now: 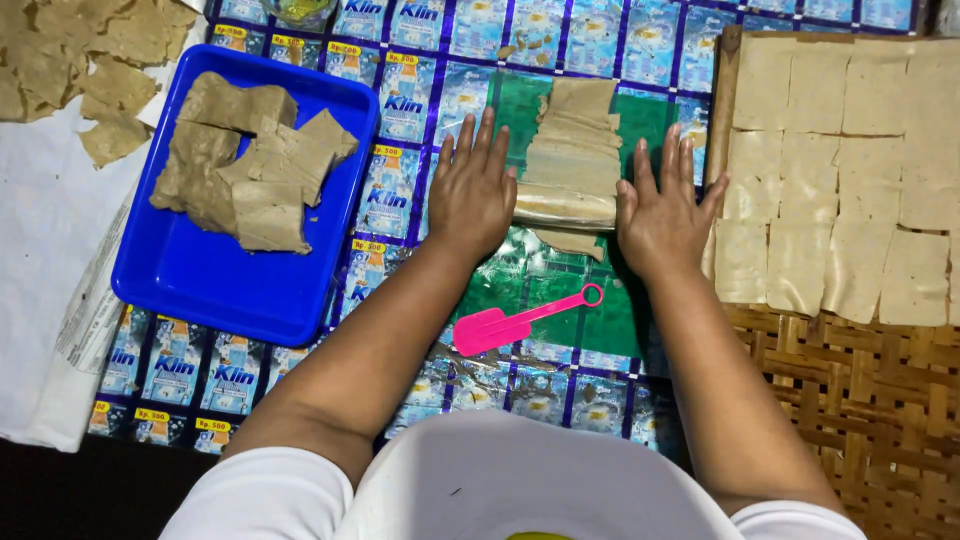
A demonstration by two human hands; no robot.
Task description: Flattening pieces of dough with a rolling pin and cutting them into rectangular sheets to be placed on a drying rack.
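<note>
My left hand [472, 185] and my right hand [662, 212] lie flat, fingers spread, on either end of a clear rolling pin [565, 206]. The pin rests across a long tan strip of dough [573, 140] on a green plastic sheet [555, 295]. A pink plastic spatula [520, 318] lies on the sheet just below my hands. To the left, a blue tray [190, 280] holds several tan dough slabs [250, 165].
At the right, cut square dough sheets [840, 170] cover a board on a woven bamboo mat [870, 400]. Torn dough pieces [80, 60] lie on white cloth at the top left. A mat of printed sachet wrappers [410, 95] covers the work surface. A white bowl rim [520, 480] sits near me.
</note>
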